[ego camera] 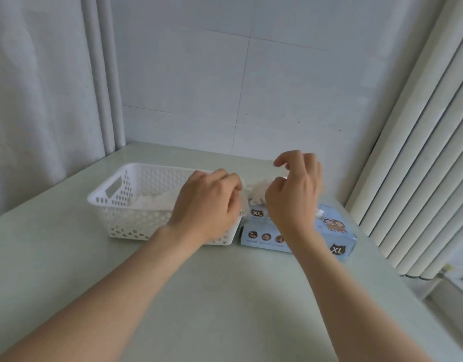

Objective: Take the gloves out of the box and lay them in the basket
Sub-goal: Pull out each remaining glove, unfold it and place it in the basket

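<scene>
white basket (120, 220) on the pale green desk (225, 296), set toward 10 o'clock of the desk's middle, long side facing the near edge. blue box (256, 231) marked xl just beside it at its 3 o'clock, near corners almost touching, a thin gap between the two walls. pile of gloves (157, 198) lying low inside the basket, below the rim. tuft of gloves (257, 190) standing up out of the box top.

left hand (206, 202) over the basket's 3 o'clock end, back of the hand up, fingers curled in and pinching a thin clear glove (242, 205) that hangs right at the basket's rim, between basket and box. right hand (295, 194) raised above the box, just at 3 o'clock of the tuft, fingers bent and spread, thumb apart from forefinger; cannot tell whether anything is caught between them.

far edge of the desk against the tiled wall (225, 87) at 12 o'clock, with a strip of desk behind basket and box. curtain (42, 100) hanging past the left edge at 9 to 10 o'clock, well apart from the basket. ribbed white panel (420, 152) at 2 to 3 o'clock, near the box's right end. broad stretch of desk at 6 o'clock, both forearms reaching across it.
</scene>
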{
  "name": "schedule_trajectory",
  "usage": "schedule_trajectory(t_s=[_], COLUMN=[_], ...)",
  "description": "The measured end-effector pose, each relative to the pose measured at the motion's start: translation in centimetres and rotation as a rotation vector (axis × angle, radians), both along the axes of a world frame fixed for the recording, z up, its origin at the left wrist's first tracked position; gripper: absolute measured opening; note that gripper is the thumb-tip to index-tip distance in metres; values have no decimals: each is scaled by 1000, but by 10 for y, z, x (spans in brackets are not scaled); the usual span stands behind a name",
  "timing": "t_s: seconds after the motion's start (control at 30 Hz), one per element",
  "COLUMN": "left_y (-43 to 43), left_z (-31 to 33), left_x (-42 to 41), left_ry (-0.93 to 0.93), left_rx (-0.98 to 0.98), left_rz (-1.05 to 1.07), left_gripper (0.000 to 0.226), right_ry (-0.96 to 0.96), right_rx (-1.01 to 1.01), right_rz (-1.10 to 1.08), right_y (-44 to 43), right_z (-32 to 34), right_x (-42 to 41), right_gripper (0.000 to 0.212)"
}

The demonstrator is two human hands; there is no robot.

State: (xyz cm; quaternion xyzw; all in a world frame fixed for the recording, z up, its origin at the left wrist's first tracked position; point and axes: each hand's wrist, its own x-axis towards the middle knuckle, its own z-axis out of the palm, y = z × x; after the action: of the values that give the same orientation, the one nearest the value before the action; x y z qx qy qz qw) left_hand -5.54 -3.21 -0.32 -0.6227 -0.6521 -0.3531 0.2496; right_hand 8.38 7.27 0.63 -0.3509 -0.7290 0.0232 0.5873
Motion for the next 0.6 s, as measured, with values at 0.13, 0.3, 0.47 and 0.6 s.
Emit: schedule_trajectory(t_s=[0.13,0.3,0.47,0.6], left_y=[13,17,13,12], left_z=[-15,-25,-25,-20], left_x=[23,39,41,42], left_ry=[92,182,222,228], left_rx=[-1,-103,-143,-196], left_rz=[50,103,111,117], left_gripper=[31,38,56,62], right_ry=[29,-278,-335,-261], right_rx=[-260,-382,-262,-141], right_rz=[-24,28,-5,53], right_y=[8,18,27,31], right_z=[-9,-18,-21,-17], right_x=[22,30,38,45], right_gripper=[58,39,13,11])
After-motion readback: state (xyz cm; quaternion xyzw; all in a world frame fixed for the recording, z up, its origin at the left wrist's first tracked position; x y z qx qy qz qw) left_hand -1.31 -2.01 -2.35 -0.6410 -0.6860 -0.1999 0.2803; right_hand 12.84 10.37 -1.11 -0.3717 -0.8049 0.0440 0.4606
